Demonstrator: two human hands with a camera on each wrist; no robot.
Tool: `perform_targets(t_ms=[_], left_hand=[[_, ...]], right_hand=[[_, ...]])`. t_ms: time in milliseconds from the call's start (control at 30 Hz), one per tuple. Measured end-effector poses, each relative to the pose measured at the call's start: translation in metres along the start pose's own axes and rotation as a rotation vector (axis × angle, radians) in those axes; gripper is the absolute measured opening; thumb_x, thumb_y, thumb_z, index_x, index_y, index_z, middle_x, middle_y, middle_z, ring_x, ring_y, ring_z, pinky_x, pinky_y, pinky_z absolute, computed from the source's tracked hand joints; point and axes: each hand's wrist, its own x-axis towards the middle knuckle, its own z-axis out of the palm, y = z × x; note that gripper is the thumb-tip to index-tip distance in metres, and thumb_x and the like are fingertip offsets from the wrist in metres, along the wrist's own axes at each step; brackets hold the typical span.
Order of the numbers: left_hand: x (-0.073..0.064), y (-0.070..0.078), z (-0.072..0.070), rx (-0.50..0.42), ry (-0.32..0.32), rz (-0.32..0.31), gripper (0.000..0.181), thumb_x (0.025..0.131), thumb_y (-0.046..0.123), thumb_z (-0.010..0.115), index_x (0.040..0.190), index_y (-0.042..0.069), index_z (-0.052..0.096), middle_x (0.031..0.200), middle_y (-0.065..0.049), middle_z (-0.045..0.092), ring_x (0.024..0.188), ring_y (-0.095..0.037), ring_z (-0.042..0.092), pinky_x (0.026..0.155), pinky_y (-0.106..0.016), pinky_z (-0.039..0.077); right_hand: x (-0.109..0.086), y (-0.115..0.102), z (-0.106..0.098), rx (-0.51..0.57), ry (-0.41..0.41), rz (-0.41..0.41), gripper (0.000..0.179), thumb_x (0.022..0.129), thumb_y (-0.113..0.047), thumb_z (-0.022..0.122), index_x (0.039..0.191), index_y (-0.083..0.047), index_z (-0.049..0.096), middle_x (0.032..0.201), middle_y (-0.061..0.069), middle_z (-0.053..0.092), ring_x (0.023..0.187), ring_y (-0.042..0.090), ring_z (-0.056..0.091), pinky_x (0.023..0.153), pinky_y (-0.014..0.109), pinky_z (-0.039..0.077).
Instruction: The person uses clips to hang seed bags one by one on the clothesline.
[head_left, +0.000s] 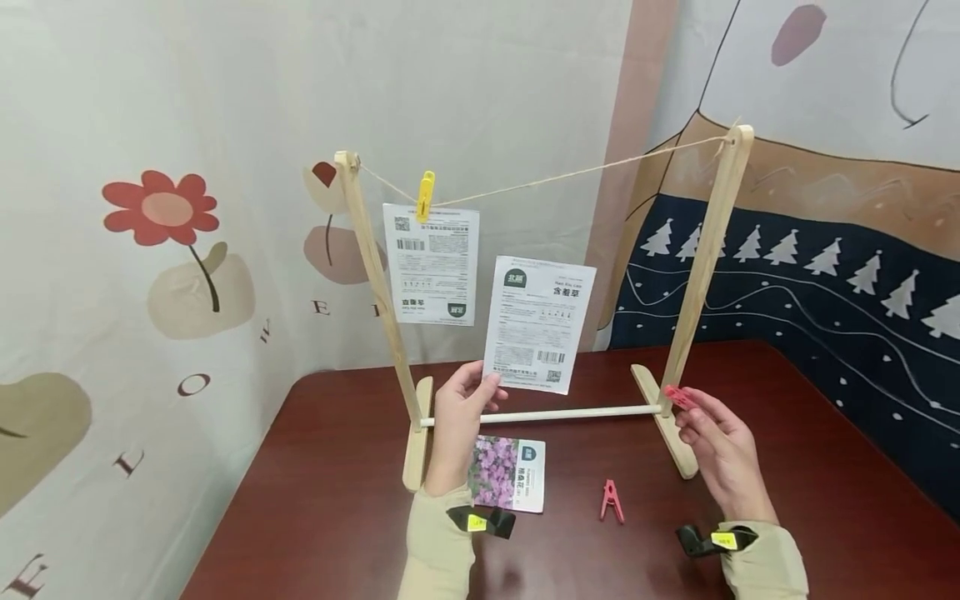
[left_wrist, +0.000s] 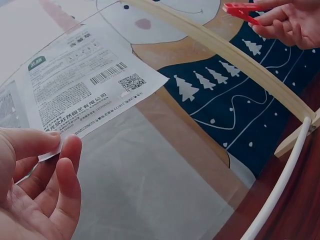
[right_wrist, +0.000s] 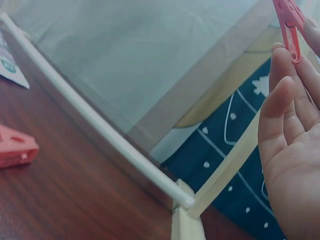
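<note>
Mostly above left grip [head_left: 460, 414], pinched white packet [head_left: 540, 323]

The held paper [head_left: 542, 321] is white with black writing [head_left: 567, 292]. The held peg [head_left: 678, 397] is red, the higher peg [head_left: 425, 197] yellow. The surface [head_left: 330, 500] is reddish brown. White trees [head_left: 866, 273] dot the dark blue wall picture [head_left: 787, 321].

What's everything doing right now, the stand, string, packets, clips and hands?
Stand: upright
String: sagging
Yellow clip: clamped on string
Hung packet: hanging, print upside down
Held packet: off the string, slightly tilted
Flower packet: lying flat
Upper red clip: held, gripping nothing
Lower red clip: on the table, unused
Left hand: pinching held packet
Right hand: pinching upper red clip
</note>
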Motion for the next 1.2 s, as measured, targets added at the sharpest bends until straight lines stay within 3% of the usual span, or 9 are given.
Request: perform_targets(t_ms=[233, 433, 600, 867, 1200], left_hand=[[0.004, -0.003, 0.004, -0.048, 0.025, -0.003, 0.019, 0.086, 0.012, 0.059, 0.103, 0.003, 0.062, 0.085, -0.016, 0.061, 0.073, -0.024, 0.06, 0.065, -0.036, 0.05], [0.02, -0.02, 0.01, -0.131, 0.048, 0.028, 0.022, 0.084, 0.017, 0.062, 0.101, 0.003, 0.064, 0.08, -0.016, 0.062, 0.071, -0.022, 0.061, 0.066, -0.036, 0.051], [0.028, -0.029, 0.014, -0.17, 0.057, 0.036, 0.027, 0.083, 0.021, 0.063, 0.102, 0.002, 0.063, 0.079, -0.016, 0.063, 0.072, -0.024, 0.063, 0.067, -0.034, 0.052], [0.032, -0.034, 0.015, -0.217, 0.082, 0.045, 0.028, 0.082, 0.021, 0.065, 0.101, 0.001, 0.064, 0.077, -0.016, 0.063, 0.071, -0.024, 0.062, 0.068, -0.034, 0.052], [0.038, -0.032, 0.027, -0.348, 0.162, 0.011, 0.032, 0.08, 0.021, 0.067, 0.102, -0.001, 0.064, 0.08, -0.018, 0.064, 0.073, -0.026, 0.062, 0.07, -0.033, 0.052]], right_hand=[[0.012, -0.016, 0.011, -0.031, -0.047, -0.025, 0.032, 0.092, 0.009, 0.034, 0.122, 0.008, 0.045, 0.101, 0.01, 0.061, 0.082, 0.017, 0.057, 0.065, 0.02, 0.049], [0.025, -0.029, 0.019, -0.159, -0.039, -0.043, 0.031, 0.091, 0.007, 0.039, 0.122, 0.009, 0.045, 0.094, 0.01, 0.061, 0.079, 0.017, 0.057, 0.063, 0.019, 0.048], [0.033, -0.037, 0.024, -0.27, -0.02, -0.008, 0.033, 0.091, 0.003, 0.044, 0.124, 0.007, 0.044, 0.093, 0.009, 0.059, 0.079, 0.015, 0.057, 0.063, 0.018, 0.048], [0.045, -0.051, 0.035, -0.445, -0.007, 0.021, 0.034, 0.09, -0.003, 0.05, 0.122, 0.005, 0.046, 0.092, 0.007, 0.059, 0.075, 0.012, 0.056, 0.064, 0.017, 0.049], [0.078, -0.079, 0.065, -0.679, -0.068, -0.002, 0.036, 0.087, -0.009, 0.056, 0.121, 0.002, 0.05, 0.088, 0.016, 0.059, 0.067, 0.016, 0.052, 0.062, 0.021, 0.045]])
